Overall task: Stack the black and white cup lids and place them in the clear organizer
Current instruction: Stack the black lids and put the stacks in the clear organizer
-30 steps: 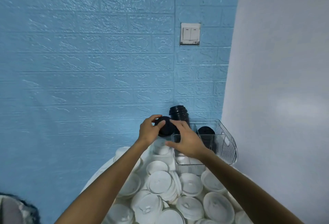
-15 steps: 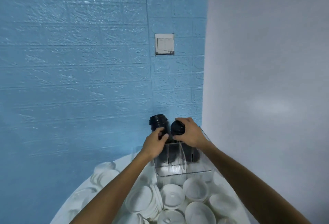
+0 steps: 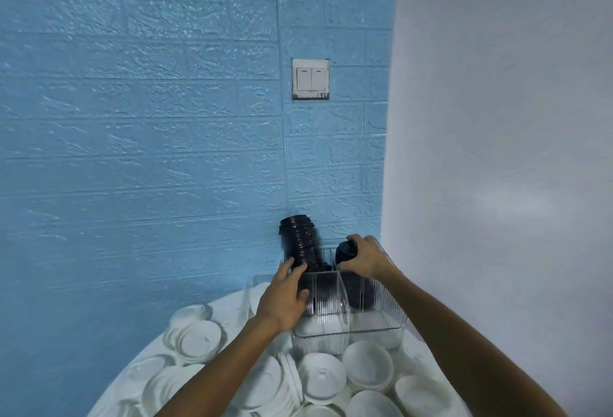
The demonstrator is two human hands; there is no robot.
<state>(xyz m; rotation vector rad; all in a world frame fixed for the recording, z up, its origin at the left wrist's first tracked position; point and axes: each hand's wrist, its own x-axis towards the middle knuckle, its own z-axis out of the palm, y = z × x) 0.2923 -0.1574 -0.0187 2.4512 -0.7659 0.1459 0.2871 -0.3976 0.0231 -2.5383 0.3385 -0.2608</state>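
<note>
The right hand [image 3: 365, 256] grips a black plastic cup lid [image 3: 345, 251] above the right compartment of the clear ribbed plastic organizer [image 3: 351, 323]. The left hand [image 3: 283, 297] holds the base of a tall stack of black lids [image 3: 300, 244] in the left compartment; its long axis leans up and left. Loose white lids [image 3: 320, 378] cover the round white worktop [image 3: 109, 396].

One head-worn camera only. It looks forward and slightly down from above both forearms, facing a blue wall [image 3: 139, 125] and white wall [image 3: 504, 118] corner. The table [image 3: 232, 304] sits close, low in frame.
</note>
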